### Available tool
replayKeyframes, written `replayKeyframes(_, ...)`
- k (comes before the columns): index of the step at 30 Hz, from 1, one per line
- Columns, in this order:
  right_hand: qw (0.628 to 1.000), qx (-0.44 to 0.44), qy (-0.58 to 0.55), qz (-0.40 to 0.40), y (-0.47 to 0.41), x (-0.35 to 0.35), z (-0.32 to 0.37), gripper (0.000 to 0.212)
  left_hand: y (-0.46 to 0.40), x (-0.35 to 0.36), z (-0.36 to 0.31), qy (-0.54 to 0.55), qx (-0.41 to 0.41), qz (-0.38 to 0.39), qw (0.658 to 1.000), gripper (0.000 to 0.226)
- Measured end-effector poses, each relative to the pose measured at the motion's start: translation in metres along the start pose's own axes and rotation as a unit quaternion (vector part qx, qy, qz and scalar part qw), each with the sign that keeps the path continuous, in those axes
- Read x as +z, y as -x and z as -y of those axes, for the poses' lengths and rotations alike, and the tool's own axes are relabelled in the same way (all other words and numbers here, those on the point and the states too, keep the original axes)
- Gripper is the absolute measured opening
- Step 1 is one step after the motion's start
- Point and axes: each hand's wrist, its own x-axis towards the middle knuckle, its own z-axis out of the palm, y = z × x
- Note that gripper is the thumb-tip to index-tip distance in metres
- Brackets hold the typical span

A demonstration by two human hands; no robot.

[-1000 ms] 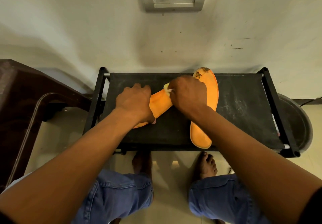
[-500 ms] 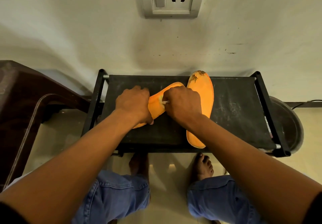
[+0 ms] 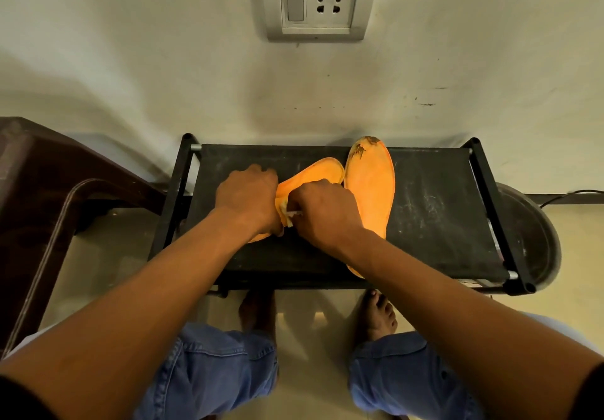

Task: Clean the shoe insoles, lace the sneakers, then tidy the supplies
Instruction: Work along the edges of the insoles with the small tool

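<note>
Two orange insoles lie on the black rack top (image 3: 434, 210). The left insole (image 3: 318, 172) is slanted, its toe pointing up-right. My left hand (image 3: 246, 198) presses down on its heel end, fingers curled over it. My right hand (image 3: 323, 213) grips a small whitish wipe or brush (image 3: 289, 212) against the middle of that insole. The right insole (image 3: 371, 187) lies lengthwise beside it, with dark brown stains at its toe; my right forearm covers its heel.
The rack stands against a pale wall with a switch and socket plate (image 3: 315, 1). A dark brown plastic chair (image 3: 49, 190) stands at the left. A round metal basin (image 3: 529, 233) sits on the floor at the right. My bare feet (image 3: 379, 316) are under the rack's front.
My right hand has slid the wipe down-left along the slanted insole, from near its toe toward its middle, uncovering the toe. My left hand has stayed on the heel.
</note>
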Motion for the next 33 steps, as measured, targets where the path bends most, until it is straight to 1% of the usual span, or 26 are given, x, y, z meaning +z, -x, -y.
replayKeyframes(2,1.000,0.014,0.016,-0.013,-0.002,-0.003,-0.005,0.018,-0.001,0.000,0.000,0.000,0.001,0.001,1.000,0.088)
replayKeyframes(5,0.995,0.078,0.033,-0.050,-0.010,-0.012,-0.023,0.013,-0.001,0.001,0.002,-0.005,0.005,-0.001,1.000,0.091)
replayKeyframes(8,0.986,0.143,0.030,-0.079,-0.016,-0.019,-0.047,0.016,0.000,0.000,0.002,-0.006,0.007,0.001,1.000,0.090)
replayKeyframes(10,0.984,0.157,0.022,-0.086,-0.018,-0.018,-0.054,0.018,0.000,0.000,0.002,-0.006,0.009,0.002,1.000,0.090)
replayKeyframes(13,0.989,0.126,0.006,-0.074,-0.017,-0.011,-0.045,0.018,0.001,0.000,0.002,-0.009,0.008,0.005,1.000,0.090)
replayKeyframes(17,0.998,0.044,-0.020,-0.042,-0.010,-0.004,-0.019,0.014,0.001,0.000,-0.001,-0.012,0.007,0.007,1.000,0.091)
replayKeyframes(20,1.000,-0.002,-0.004,-0.025,-0.006,0.000,-0.002,0.016,0.000,0.000,-0.001,-0.005,0.007,0.003,1.000,0.086)
replayKeyframes(22,0.999,0.003,0.015,-0.036,-0.008,-0.001,-0.005,0.017,0.000,0.000,0.000,-0.006,0.011,0.001,1.000,0.085)
replayKeyframes(24,0.997,0.034,0.021,-0.062,-0.012,-0.005,-0.017,0.019,-0.001,0.000,0.001,-0.010,0.013,0.000,1.000,0.087)
replayKeyframes(27,0.991,0.097,0.007,-0.094,-0.021,-0.009,-0.040,0.022,-0.002,0.002,0.002,-0.012,0.014,0.002,1.000,0.088)
replayKeyframes(29,0.988,0.115,-0.014,-0.101,-0.024,-0.009,-0.045,0.024,-0.002,0.002,0.003,-0.011,0.014,0.002,1.000,0.088)
replayKeyframes(31,0.991,0.092,-0.027,-0.098,-0.023,-0.006,-0.037,0.023,-0.003,0.002,0.004,-0.010,0.015,-0.001,1.000,0.087)
replayKeyframes(33,0.995,0.039,-0.036,-0.082,-0.020,-0.002,-0.021,0.019,-0.003,0.002,0.003,-0.009,0.015,-0.006,1.000,0.085)
